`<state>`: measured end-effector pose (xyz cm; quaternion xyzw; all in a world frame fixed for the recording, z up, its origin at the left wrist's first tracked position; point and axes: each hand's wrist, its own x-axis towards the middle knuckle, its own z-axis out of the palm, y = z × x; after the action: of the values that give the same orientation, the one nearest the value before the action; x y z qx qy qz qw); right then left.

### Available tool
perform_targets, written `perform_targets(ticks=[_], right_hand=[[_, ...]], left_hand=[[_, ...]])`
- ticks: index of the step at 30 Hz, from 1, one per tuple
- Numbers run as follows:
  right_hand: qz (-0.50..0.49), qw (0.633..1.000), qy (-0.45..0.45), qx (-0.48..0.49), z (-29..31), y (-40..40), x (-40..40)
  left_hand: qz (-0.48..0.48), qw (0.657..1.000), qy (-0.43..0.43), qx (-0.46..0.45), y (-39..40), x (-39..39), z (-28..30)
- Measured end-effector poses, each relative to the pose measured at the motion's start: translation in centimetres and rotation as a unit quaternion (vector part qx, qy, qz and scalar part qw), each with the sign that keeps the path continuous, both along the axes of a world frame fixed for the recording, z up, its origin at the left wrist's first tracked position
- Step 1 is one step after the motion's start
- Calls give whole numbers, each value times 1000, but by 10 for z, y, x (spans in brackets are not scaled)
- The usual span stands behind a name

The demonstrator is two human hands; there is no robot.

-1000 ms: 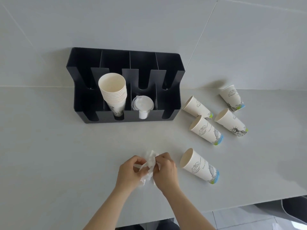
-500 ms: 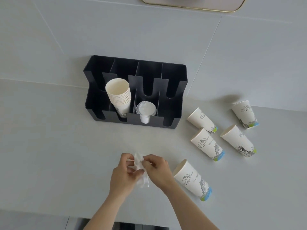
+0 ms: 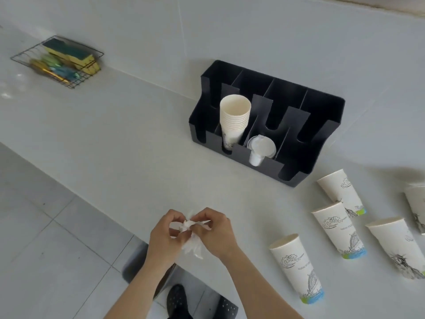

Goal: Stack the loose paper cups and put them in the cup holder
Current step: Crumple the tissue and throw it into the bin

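Note:
A black cup holder [image 3: 322, 111] with several slots stands against the wall. One slot holds a stack of paper cups [image 3: 234, 118]; the slot beside it holds white lids [image 3: 261, 147]. Several loose printed paper cups lie on their sides on the counter to the right, the nearest one [image 3: 296, 268] by my right wrist, others further right [image 3: 338, 233] [image 3: 340, 192] [image 3: 397, 247]. My left hand [image 3: 163, 236] and my right hand [image 3: 216, 231] meet near the counter's front edge, both gripping a crumpled piece of clear plastic wrap [image 3: 189, 238].
A wire basket [image 3: 25, 62] with sponges hangs at the far left on the wall. The counter's front edge runs diagonally at the lower left, with tiled floor and dark shoes [image 3: 177, 298] below it.
The view has swung to the left, bringing the wire basket and the floor into sight. My hands stay together on the plastic wrap and keep crumpling it. The cups lie as before.

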<state>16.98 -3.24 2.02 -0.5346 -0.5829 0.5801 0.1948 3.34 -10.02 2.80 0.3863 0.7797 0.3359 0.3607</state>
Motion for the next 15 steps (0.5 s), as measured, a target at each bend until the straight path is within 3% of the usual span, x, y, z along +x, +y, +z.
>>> perform_targets(ticks=[7,15], right_hand=[[100,992,38,-67,5,-31,-84],[187,981,-51,6,-31,-87,-186]], left_hand=[[166,985,-45,11,-54,-72,-2],[245,953,-177,-14,-138,-151,-31]])
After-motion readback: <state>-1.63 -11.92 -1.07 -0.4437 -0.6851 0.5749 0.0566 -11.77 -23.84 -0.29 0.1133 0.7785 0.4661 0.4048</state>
